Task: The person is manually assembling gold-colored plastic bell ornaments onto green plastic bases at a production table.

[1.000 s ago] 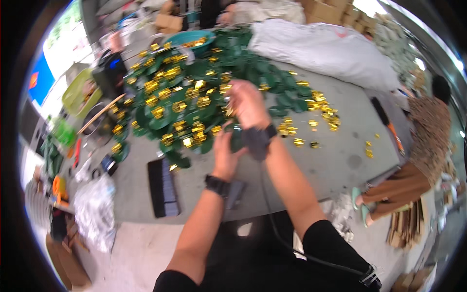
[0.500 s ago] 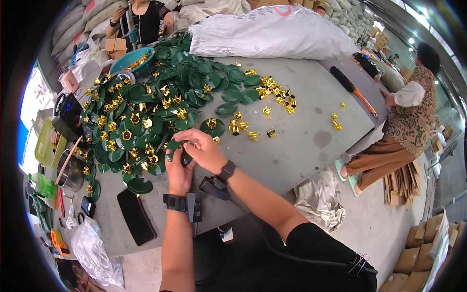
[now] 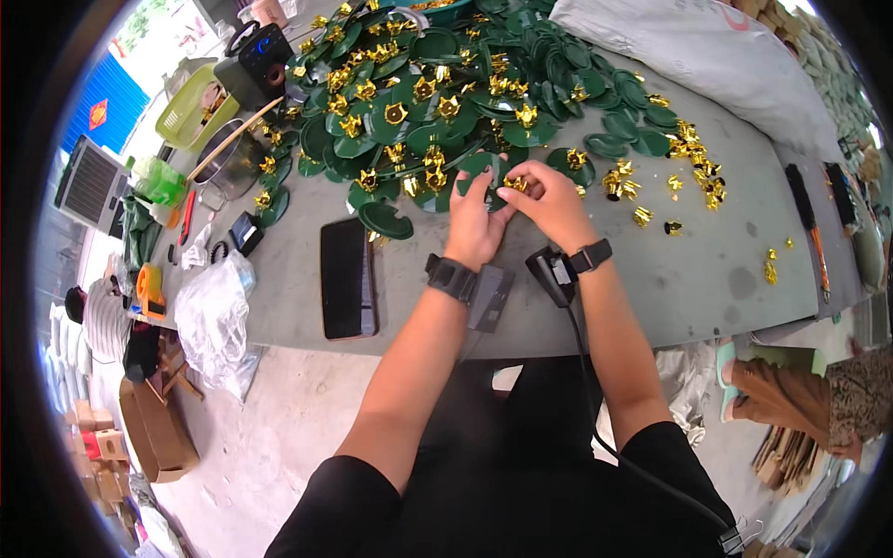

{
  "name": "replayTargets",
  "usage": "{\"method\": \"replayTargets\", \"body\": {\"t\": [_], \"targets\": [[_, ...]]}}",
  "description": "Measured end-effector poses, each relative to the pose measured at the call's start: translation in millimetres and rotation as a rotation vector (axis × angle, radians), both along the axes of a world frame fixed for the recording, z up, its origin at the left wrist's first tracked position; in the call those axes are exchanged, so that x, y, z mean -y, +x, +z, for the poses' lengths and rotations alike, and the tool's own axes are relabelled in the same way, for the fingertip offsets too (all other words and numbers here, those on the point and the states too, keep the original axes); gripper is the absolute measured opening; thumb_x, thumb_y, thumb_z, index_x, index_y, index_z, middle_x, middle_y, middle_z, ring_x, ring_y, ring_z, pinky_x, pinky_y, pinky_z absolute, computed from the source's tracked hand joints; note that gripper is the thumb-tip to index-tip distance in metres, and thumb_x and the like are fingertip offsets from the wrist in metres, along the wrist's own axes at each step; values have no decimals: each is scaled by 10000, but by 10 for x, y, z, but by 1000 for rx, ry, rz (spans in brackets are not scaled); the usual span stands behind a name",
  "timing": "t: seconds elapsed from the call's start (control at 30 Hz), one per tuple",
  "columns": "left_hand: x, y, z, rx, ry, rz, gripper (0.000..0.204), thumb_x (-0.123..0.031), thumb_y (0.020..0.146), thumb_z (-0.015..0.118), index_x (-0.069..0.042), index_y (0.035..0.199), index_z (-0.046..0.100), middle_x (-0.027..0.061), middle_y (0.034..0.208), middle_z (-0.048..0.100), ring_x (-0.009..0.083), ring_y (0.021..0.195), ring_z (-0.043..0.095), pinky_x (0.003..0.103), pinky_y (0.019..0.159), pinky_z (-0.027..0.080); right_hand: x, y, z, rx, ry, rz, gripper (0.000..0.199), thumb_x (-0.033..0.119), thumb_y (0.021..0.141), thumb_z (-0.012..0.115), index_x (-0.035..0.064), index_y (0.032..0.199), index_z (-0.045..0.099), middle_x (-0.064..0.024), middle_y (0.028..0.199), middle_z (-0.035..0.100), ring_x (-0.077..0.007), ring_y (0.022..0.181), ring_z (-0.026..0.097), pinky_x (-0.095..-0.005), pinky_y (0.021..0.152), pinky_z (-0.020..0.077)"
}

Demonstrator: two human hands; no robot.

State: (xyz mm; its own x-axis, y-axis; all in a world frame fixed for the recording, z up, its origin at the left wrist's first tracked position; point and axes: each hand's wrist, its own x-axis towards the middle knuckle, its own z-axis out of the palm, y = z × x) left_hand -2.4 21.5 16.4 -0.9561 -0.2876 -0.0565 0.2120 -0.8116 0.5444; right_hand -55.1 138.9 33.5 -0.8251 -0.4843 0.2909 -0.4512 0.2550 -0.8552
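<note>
My left hand [image 3: 477, 223] grips a round dark-green plastic disc [image 3: 481, 167], its thumb lying over the face. Pinched in the fingertips of my right hand [image 3: 558, 206] is a small shiny gold crown-shaped piece [image 3: 517, 184], held at the right edge of that disc. Whether the two pieces touch is hard to make out. Just beyond my hands spreads a heap of green discs [image 3: 437, 139], many with a gold piece on them. Loose gold pieces [image 3: 688, 149] lie in a group to the right.
Left of my hands a dark phone [image 3: 348, 279] lies on the grey table [image 3: 595, 325]. A metal pot [image 3: 228, 166], green basket [image 3: 193, 110] and black speaker [image 3: 258, 67] stand farther left. A large white sack [image 3: 707, 65] rests at the back right. Another person's legs [image 3: 781, 395] show at right.
My view has swung left and downward. A gold piece now shows in my right fingertips beside the green disc; earlier none was visible there. The other person is now partly out of view.
</note>
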Motion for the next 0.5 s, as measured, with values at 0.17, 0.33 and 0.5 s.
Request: {"method": "replayTargets", "body": {"t": [0.17, 0.33, 0.5], "targets": [[73, 51, -17, -4, 71, -14, 198, -165, 922, 436, -90, 1105, 427, 99, 1165, 525, 237, 1053, 524, 483, 935, 423, 68, -7, -6, -1, -92, 22, 323, 176, 712, 741, 68, 998, 633, -31, 824, 641, -104, 639, 550, -242, 598, 454], [10, -90, -147, 20, 57, -83, 214, -241, 920, 459, -104, 1081, 492, 83, 1125, 521, 233, 1066, 513, 454, 910, 425, 42, 31, 94, -125, -177, 35, 343, 117, 726, 706, 54, 1048, 607, -65, 921, 656, -165, 762, 630, -281, 681, 496], [-127, -49, -30, 139, -176, 45, 444, -96, 837, 622, -48, 1203, 373, 82, 1026, 571, 170, 921, 565, 338, 762, 480, -31, 9, 65, -179, -20, 15, 279, 90, 727, 635, 32, 999, 612, -113, 1011, 631, -247, 886, 627, -310, 780, 496]]}}
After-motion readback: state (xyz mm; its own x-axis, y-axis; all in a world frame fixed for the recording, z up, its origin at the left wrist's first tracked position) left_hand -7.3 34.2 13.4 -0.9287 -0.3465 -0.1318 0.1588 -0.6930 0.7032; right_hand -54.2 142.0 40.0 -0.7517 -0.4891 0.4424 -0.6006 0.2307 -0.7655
